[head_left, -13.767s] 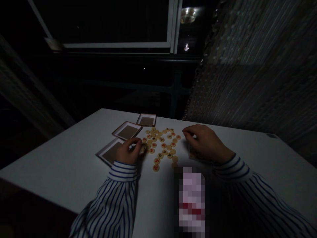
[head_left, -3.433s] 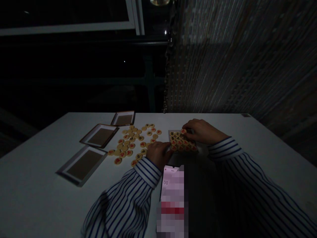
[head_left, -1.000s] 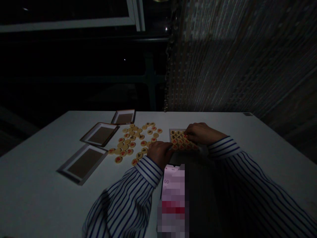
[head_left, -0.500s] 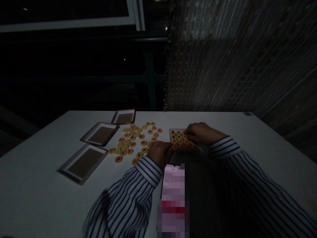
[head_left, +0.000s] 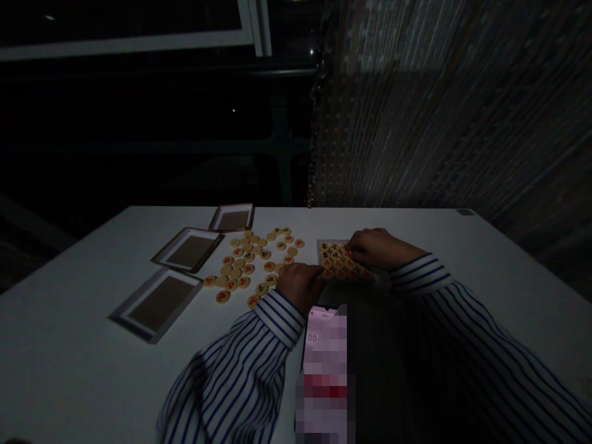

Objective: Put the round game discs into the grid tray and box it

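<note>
Round wooden Chinese chess pieces with red and black characters stand in rows in a shallow box [head_left: 333, 264]. At the box's near left corner, my left hand [head_left: 300, 285] is closed, its fingertips on the edge beside the front row. My right hand [head_left: 382, 248] reaches over the right side from behind, fingers bent together onto a chess piece [head_left: 348, 253] in the upper rows. The right part of the box is hidden under that hand. Loose chess pieces [head_left: 248, 269] lie scattered left of my left hand, some face up, some blank side up.
Three shallow open box parts stand at the left: a near one [head_left: 134, 325], a middle one [head_left: 210, 253] and a far one [head_left: 251, 217]. A lit phone [head_left: 319, 320], partly blurred out, lies below my left hand. A bead curtain [head_left: 416, 135] hangs behind the white table [head_left: 69, 345].
Both hands stay at the box in nearly the same pose. The whole view has shifted very slightly; the pieces and box parts look unmoved.
</note>
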Demonstrator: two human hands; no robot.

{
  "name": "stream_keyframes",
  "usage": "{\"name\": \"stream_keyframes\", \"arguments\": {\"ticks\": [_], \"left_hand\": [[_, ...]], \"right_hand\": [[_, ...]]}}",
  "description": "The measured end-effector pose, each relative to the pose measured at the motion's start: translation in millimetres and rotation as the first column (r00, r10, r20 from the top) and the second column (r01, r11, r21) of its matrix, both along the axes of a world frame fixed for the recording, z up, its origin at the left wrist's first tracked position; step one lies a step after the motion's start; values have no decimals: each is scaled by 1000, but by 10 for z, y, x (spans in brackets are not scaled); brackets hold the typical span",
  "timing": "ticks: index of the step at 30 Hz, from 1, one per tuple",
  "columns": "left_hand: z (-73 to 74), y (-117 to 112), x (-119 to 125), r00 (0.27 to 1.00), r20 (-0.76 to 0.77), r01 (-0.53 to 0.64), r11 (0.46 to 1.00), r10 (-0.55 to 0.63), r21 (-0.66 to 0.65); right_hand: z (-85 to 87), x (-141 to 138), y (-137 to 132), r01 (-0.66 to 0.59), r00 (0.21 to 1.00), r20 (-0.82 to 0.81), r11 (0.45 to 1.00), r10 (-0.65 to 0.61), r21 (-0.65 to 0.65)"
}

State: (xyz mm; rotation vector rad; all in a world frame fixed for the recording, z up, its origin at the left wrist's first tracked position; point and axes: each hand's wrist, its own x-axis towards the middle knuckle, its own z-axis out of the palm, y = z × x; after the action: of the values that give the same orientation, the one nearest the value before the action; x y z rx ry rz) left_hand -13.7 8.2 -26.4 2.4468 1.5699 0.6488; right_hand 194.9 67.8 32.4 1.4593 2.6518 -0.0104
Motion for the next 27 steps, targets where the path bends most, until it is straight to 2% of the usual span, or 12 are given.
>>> {"name": "stream_keyframes", "arguments": {"ticks": [6, 9, 12, 14, 20, 27], "left_hand": [[-15, 1, -8, 1000, 17, 4, 1000, -4, 8], [-8, -1, -7, 1000, 10, 5, 1000, -5, 6], [-4, 2, -4, 1000, 3, 5, 1000, -5, 3], [-8, 7, -4, 1000, -13, 7, 1000, -7, -1], [2, 1, -9, 998, -63, 20, 1000, -20, -3], [12, -9, 5, 997, -80, -9, 999, 6, -34]], "right_hand": [[4, 16, 8, 0, 1000, -7, 1000, 0, -2], [0, 56, 27, 8, 1000, -29, 999, -7, 38], [-30, 101, 55, 72, 997, -46, 989, -67, 126], [-63, 123, 74, 121, 992, -40, 983, -117, 141], [-130, 136, 96, 182, 983, -20, 983, -182, 31], [-154, 116, 128, 178, 982, -55, 983, -181, -53]]}}
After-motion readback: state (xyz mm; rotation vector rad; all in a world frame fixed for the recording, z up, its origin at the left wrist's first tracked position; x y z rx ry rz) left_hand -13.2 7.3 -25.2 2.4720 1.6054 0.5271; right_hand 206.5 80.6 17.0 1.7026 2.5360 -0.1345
